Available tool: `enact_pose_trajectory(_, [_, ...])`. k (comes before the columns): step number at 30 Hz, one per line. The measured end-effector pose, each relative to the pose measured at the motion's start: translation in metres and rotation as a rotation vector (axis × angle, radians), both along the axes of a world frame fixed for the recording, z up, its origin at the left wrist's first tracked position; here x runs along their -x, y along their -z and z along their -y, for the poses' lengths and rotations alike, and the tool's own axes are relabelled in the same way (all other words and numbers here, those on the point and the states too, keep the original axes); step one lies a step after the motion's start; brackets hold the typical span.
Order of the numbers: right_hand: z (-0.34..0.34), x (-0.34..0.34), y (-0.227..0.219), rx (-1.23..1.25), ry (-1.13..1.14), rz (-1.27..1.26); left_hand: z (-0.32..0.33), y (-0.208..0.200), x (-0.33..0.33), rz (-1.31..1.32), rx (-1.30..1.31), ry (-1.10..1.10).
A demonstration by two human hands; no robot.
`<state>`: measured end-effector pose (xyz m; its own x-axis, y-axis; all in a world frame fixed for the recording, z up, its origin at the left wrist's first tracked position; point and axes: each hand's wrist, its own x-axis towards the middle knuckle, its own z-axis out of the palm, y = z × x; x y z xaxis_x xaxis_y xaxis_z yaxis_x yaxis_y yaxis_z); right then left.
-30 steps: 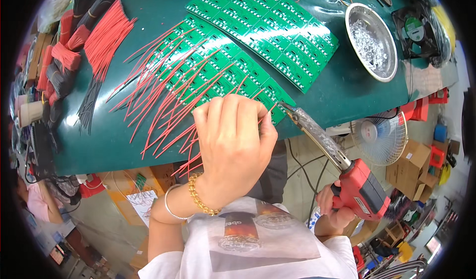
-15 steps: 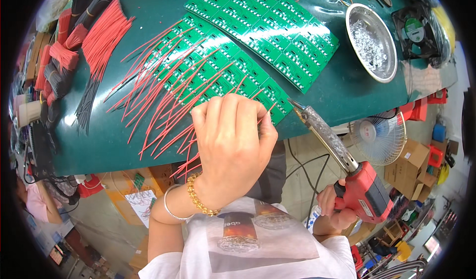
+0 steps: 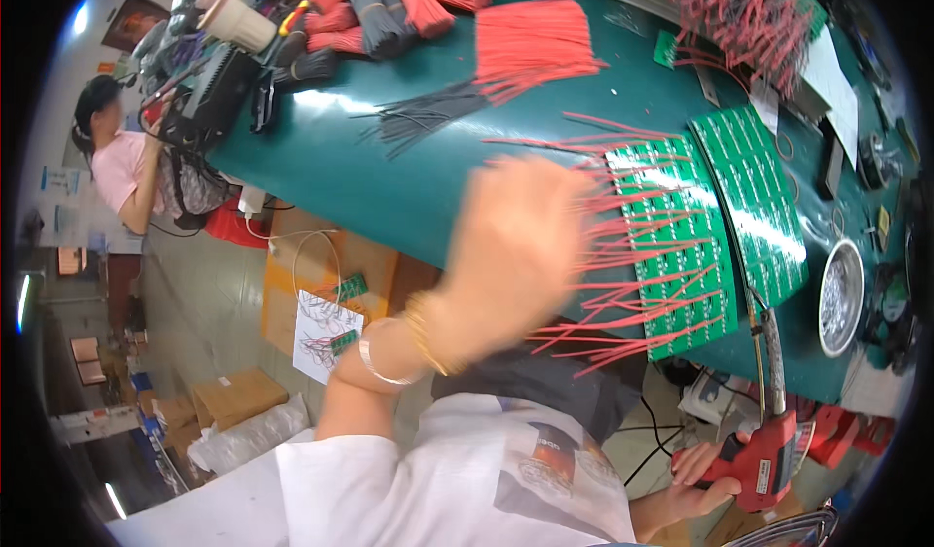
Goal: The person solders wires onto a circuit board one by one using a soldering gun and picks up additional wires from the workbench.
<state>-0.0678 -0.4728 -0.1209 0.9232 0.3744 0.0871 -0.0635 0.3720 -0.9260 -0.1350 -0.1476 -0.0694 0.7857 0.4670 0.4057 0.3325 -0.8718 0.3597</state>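
My left hand (image 3: 525,246), smeared by motion, is at the left side of a green circuit-board panel (image 3: 681,265), over the loose ends of the thin red wires (image 3: 623,294) that stick out from it. Its fingers are too blurred to show whether they hold anything. At the lower right, my right hand (image 3: 702,474) is wrapped round the handle of a red soldering gun (image 3: 767,464). The gun's metal barrel points up, with its tip by the panel's near right corner. A second green panel (image 3: 749,197) lies just right of the first.
Loose red wires (image 3: 535,41) with black wires (image 3: 428,114) lie on the green table (image 3: 341,168), tied bundles (image 3: 379,12) behind them. More wired boards (image 3: 749,12) are piled far right. A metal bowl (image 3: 858,304) stands right. A person in pink (image 3: 122,173) sits far left.
My view has swung left, so the table appears shifted right. My left hand has moved off the panel's near right corner to its left side. My right hand still grips the soldering gun.
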Motion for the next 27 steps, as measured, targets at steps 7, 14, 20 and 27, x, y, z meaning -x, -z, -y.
enact_pose_trajectory(7, [-0.019,-0.006,-0.005,0.002,-0.05,0.019,-0.143,0.001,0.077,-0.223,-0.065,-0.061])
enact_pose_trajectory(14, [-0.035,-0.001,-0.014,0.065,-0.038,0.078,-0.17,0.002,0.073,-0.313,-0.038,0.028])
enact_pose_trajectory(20, [-0.04,0.0,-0.015,0.065,-0.046,0.008,-0.169,0.016,0.061,-0.237,-0.208,0.069])
enact_pose_trajectory(27, [-0.037,-0.007,-0.013,0.028,-0.094,0.054,-0.171,0.005,0.063,-0.248,-0.272,0.023])
